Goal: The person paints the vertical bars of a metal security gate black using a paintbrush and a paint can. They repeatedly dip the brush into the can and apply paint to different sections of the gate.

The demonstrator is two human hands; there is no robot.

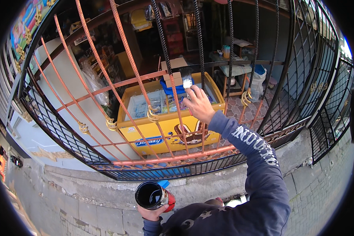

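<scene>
Raised at the window grille, my right hand (201, 104) is closed round a paintbrush (187, 83) with its dark bristles pointing up. The bristles lie between two grille bars in this view; whether they touch a bar I cannot tell. Upper stretches of the middle bars (201, 43) are black, while lower parts and the left bars (126, 46) are reddish-orange. Low in front of me, my left hand (152, 212) grips a red-and-dark paint can (170, 200) from below and the side. Glossy black paint (148, 193) shows inside its open top.
Behind the grille stands a yellow chest freezer (167, 142) with boxes on its glass top. Gold-coloured ornaments (152, 114) sit on several bars. A concrete ledge (126, 188) runs below the grille, beside the paved ground (80, 214). To the right is a black lattice gate (331, 114).
</scene>
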